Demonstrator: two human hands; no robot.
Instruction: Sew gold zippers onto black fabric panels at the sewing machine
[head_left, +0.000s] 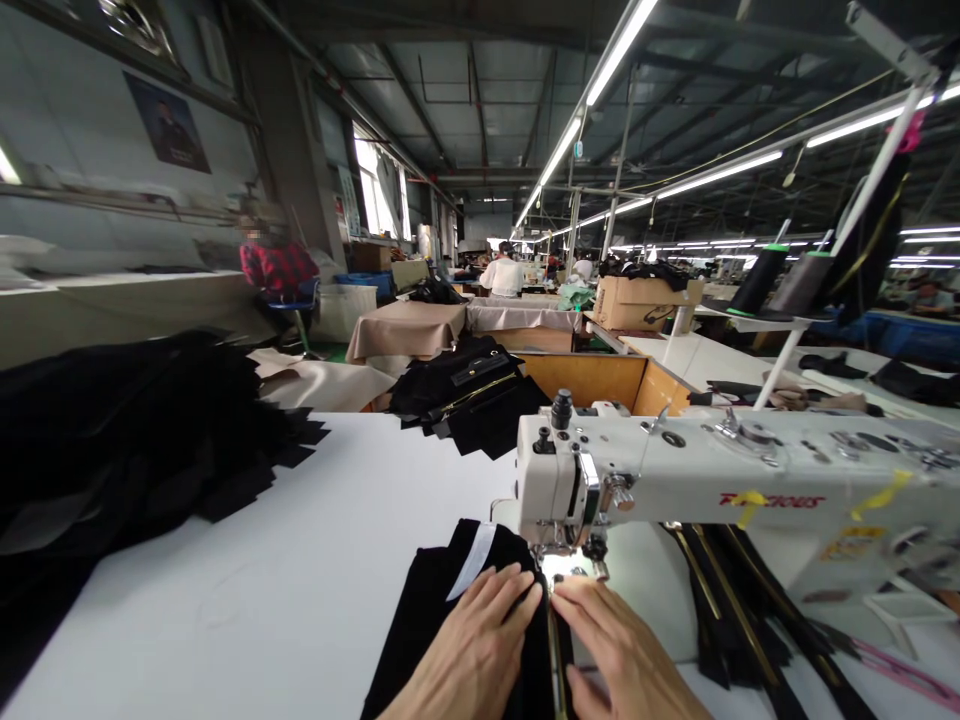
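Observation:
A black fabric piece [420, 600] with a pale strip [472, 562] lies under the needle area of a white sewing machine [660, 465]. My left hand [484, 640] rests flat on this fabric, fingers stretched forward just left of the presser foot. Along the fabric's right side runs a black zipper strip with a gold line [556, 650]. My right hand [619, 645] lies at that strip, its fingertips beside the lit presser foot and its thumb apart from the fingers. Both sets of fingertips are close together, with the strip between them.
Black fabric pieces [150, 440] are heaped at the left, and more [480, 395] lie behind the machine. Zipper strips [739, 600] and pink-handled scissors [904, 675] are at the right. Thread cones [761, 278] stand above. A person in red plaid [277, 268] sits far left.

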